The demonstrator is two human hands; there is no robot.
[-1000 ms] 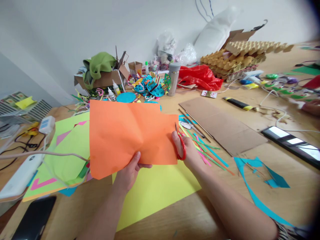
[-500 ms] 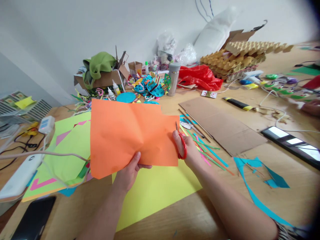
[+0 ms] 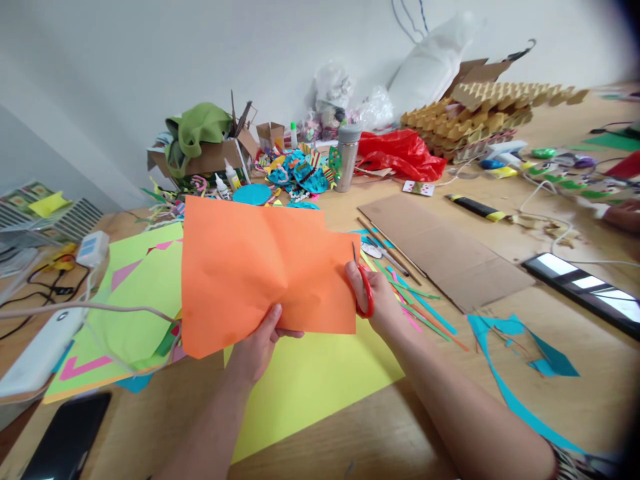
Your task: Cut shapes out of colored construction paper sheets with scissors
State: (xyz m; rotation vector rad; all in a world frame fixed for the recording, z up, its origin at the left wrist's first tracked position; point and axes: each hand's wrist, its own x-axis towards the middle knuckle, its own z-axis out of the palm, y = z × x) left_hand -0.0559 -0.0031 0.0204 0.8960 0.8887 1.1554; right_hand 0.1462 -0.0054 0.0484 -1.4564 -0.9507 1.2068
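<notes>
An orange sheet of paper (image 3: pixel 240 267) is held up in front of me, pinched at its lower edge by my left hand (image 3: pixel 261 347). The thumb lies on the near face and the fingers go behind, creasing the sheet. My right hand (image 3: pixel 376 297) grips red-handled scissors (image 3: pixel 367 297) at the sheet's right edge. One dark blade shows in front of the paper; the other is hidden. The sheet's upper right corner has a step cut out of it. Under both hands a yellow sheet (image 3: pixel 320 393) lies on the table.
Left are light green sheets (image 3: pixel 135 280), a white power strip (image 3: pixel 43 350) and a black phone (image 3: pixel 67 437). Right are thin paper strips (image 3: pixel 425 320), brown cardboard (image 3: pixel 440 247), blue scraps (image 3: pixel 550 353) and another phone (image 3: pixel 590 293). Behind stands a steel bottle (image 3: pixel 347 160). Another person's hand (image 3: pixel 623 215) shows far right.
Almost nothing differs. The orange sheet has shifted very slightly to the right at its left edge; both hands keep their hold and place.
</notes>
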